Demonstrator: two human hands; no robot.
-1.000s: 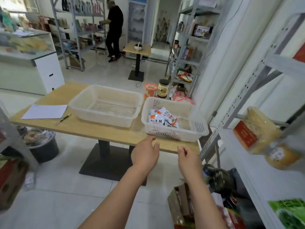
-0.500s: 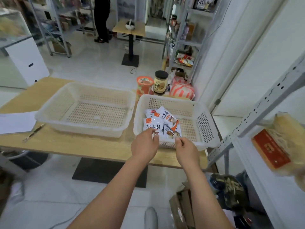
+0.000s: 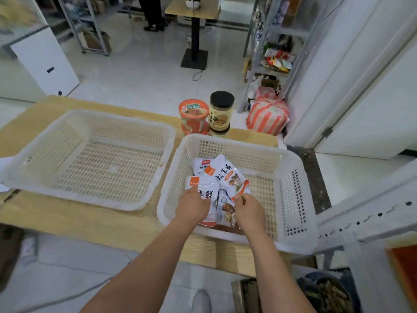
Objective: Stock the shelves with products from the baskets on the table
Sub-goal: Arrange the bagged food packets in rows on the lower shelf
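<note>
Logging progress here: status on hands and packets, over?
Left hand on packets, grip unclear. Right hand pinches one. All in right basket; nothing blocking.

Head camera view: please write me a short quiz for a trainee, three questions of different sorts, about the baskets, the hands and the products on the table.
1. True or false: the white packets lie in the left basket.
2. The left hand and the right hand both reach into: A) the left basket, B) the right basket, C) a shelf.
3. Fill in: the jar behind the right basket has a ____ lid.

Key: 1 false; 2 B; 3 black.
</note>
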